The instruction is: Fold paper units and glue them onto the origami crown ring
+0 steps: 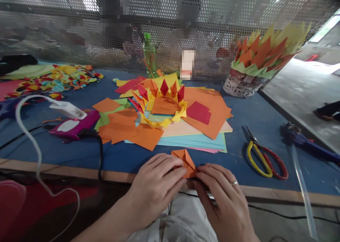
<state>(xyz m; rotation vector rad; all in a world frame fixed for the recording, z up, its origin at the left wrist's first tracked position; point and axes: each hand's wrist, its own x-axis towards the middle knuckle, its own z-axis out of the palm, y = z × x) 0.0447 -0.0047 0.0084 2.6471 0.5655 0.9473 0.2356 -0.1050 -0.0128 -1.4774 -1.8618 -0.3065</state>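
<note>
An orange folded paper (188,161) lies at the front edge of the blue table, showing several creased flaps. My left hand (158,178) rests over its left side, fingers bent and pressed on the paper. On its right corner, the fingers of my right hand (221,187) pinch the edge; a ring is on one finger. Behind the paper stands a yellow folded-paper ring (164,123) with red and orange pointed pieces rising along its back and left. It sits on stacked coloured sheets (186,141), among orange squares (119,127) and a red square (198,112).
Yellow-and-red scissors (261,158) and a blue glue gun (302,139) with a clear glue stick lie right. A purple power strip (75,123) with cables is left, near small folded pieces (58,80). A green bottle (149,56) and a paper-filled basket (243,82) stand behind, before a perforated panel.
</note>
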